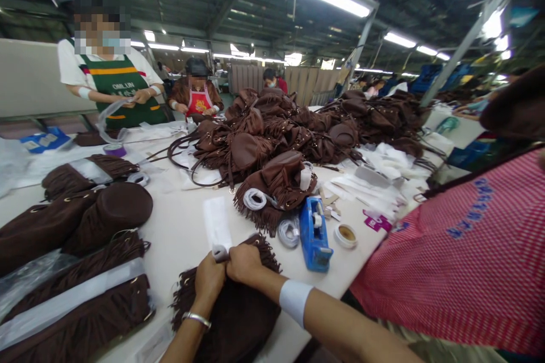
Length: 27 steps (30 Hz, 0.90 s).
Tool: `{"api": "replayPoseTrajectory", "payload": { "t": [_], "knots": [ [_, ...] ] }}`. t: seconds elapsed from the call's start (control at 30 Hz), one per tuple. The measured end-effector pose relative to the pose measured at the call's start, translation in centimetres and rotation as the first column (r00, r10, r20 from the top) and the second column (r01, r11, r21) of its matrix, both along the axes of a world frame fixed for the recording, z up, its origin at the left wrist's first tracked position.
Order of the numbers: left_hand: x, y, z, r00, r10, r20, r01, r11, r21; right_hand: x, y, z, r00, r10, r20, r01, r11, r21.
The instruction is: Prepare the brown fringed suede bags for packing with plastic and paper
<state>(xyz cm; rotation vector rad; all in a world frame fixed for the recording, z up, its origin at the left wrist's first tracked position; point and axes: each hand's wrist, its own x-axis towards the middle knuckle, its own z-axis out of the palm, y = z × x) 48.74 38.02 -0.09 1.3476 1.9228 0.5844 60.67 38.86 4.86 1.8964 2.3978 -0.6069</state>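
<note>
A dark brown fringed bag (238, 317) lies on the table directly under both my hands. My left hand (208, 279), with a silver bangle at the wrist, is closed at the bag's upper edge, and a small pale grey curled strip (219, 253) shows at its fingertips. My right hand (244, 262) is closed right beside it, knuckles up; what its fingers grip is hidden. A white band circles my right forearm. Just beyond the hands, a white paper strip (216, 218) lies flat on the table.
A blue tape dispenser (315, 238), a tape roll (346, 235) and a coiled white strap (289, 232) sit to the right. Brown bags (272, 130) are heaped behind. Wrapped bags (85, 300) lie left. Co-workers stand across the table; a person in a red checked apron (468, 261) is close right.
</note>
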Motion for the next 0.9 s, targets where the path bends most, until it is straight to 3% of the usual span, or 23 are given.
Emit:
{"api": "replayPoseTrajectory", "payload": {
  "t": [0.23, 0.6, 0.9],
  "knots": [
    [-0.2, 0.3, 0.1, 0.999, -0.014, -0.045, 0.012, 0.999, -0.044, 0.2, -0.2, 0.2, 0.998, 0.064, 0.003, -0.064, 0.998, 0.024],
    [-0.1, 0.2, 0.4, 1.0, -0.024, -0.012, 0.022, 0.995, -0.095, 3.8, 0.0, 1.5, 0.991, 0.134, 0.007, -0.134, 0.991, -0.024],
    [-0.1, 0.3, 0.9, 0.999, -0.05, -0.02, 0.046, 0.989, -0.139, 2.2, -0.6, 0.6, 0.995, 0.092, -0.038, -0.092, 0.996, 0.01]
  ]
}}
